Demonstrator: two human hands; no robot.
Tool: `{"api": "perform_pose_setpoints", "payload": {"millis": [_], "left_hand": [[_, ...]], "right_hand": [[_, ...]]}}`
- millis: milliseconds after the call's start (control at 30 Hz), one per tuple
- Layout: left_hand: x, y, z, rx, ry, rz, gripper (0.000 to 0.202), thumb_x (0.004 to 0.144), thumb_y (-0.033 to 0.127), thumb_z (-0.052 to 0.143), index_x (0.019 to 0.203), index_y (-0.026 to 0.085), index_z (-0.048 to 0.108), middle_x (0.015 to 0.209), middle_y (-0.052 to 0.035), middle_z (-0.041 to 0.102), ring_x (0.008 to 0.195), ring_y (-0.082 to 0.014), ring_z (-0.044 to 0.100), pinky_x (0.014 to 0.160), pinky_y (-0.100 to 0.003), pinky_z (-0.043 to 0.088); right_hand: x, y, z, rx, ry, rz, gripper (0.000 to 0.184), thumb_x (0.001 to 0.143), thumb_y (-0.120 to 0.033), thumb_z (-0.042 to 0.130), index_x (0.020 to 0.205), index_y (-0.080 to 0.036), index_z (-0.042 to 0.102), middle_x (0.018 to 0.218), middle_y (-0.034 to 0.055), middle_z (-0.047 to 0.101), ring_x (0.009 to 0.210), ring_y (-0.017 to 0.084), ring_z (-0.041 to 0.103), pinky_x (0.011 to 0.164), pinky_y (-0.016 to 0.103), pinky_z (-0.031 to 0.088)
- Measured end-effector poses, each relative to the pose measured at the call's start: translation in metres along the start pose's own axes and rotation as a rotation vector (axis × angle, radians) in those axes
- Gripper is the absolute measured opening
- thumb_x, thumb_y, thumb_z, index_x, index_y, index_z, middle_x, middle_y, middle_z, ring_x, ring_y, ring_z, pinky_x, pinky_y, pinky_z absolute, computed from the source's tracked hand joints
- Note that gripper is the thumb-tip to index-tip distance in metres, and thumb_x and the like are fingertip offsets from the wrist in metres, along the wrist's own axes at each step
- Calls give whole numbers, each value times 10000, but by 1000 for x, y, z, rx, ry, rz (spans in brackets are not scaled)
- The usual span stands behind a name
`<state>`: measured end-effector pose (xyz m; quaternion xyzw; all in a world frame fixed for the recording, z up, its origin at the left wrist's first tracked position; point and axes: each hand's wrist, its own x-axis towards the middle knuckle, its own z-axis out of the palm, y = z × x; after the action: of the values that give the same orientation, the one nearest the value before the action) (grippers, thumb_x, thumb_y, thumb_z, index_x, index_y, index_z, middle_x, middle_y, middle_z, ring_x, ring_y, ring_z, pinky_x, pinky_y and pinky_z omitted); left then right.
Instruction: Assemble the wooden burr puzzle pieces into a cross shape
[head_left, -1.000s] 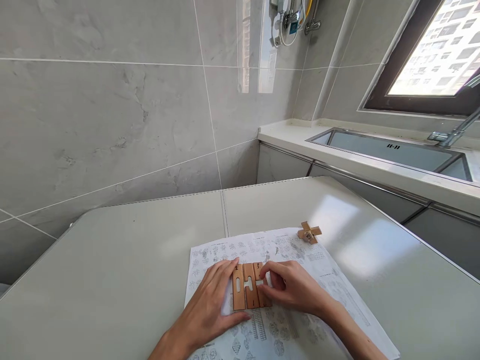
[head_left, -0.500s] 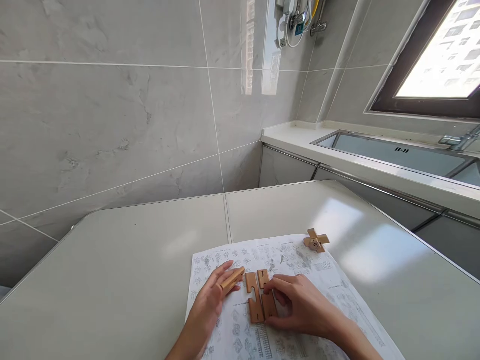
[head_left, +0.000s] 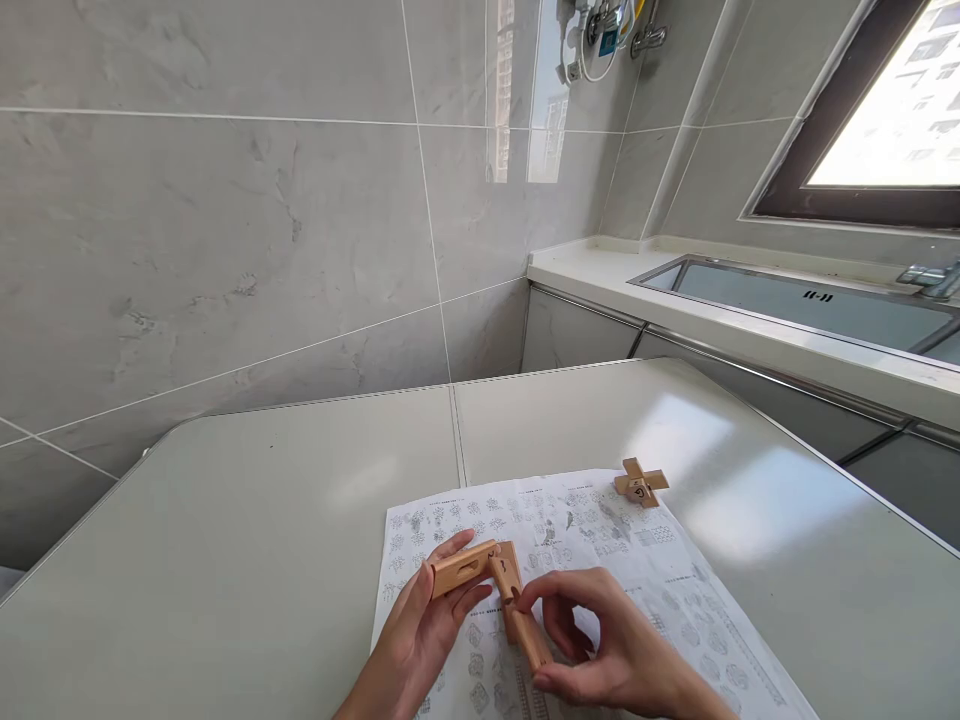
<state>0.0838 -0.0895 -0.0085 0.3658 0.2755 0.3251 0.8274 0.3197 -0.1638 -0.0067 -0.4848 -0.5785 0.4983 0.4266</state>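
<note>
My left hand [head_left: 420,635] holds a flat wooden puzzle piece [head_left: 463,568] with a slot, lifted a little off the printed sheet [head_left: 600,545]. My right hand [head_left: 604,655] pinches a second notched wooden piece [head_left: 517,605], which stands on edge and meets the first at an angle near its right end. A third piece may lie behind it, but I cannot tell. A small assembled wooden cross [head_left: 640,483] rests at the sheet's far right corner, apart from both hands.
The sheet lies on a pale grey table [head_left: 262,500] with a seam down its middle. Grey tiled wall stands behind. To the right runs a counter with a steel sink [head_left: 795,300], a tap [head_left: 930,278] and a window above.
The three pieces lay flat side by side under both hands. My left hand lifted one away, and my right hand raised another on edge against it.
</note>
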Motion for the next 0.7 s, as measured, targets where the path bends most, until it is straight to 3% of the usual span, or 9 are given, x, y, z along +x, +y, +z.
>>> {"api": "perform_pose_setpoints", "payload": {"millis": [333,533,700], "left_hand": [[-1,1,1,150,-20,15,768,944,729,588,1512,214,549,1366,-171,706,1440,-395,531,1290,-601,239],[-1,2,3,177,-45,28,790,920,730,626,1508,208,548,1454,-183,650,1465,-405,499,1291,-590,237],[-1,3,4,170,-85,-11,837,881,741,671,1526,230,520,1533,-187,589,1494,-409,461,1294,-580,216]], "right_hand": [[-4,0,11,119,-61,-4,458,672,-520,937,1001,-247,774,570,-56,498,523,132,457,538,256,407],[-10,3,11,118,-32,-48,477,688,-545,949,1041,-267,792,596,-58,497,545,129,469,610,267,446],[-14,10,12,159,-9,-75,510,669,-536,969,1071,-277,793,621,-55,490,547,127,470,573,253,431]]}}
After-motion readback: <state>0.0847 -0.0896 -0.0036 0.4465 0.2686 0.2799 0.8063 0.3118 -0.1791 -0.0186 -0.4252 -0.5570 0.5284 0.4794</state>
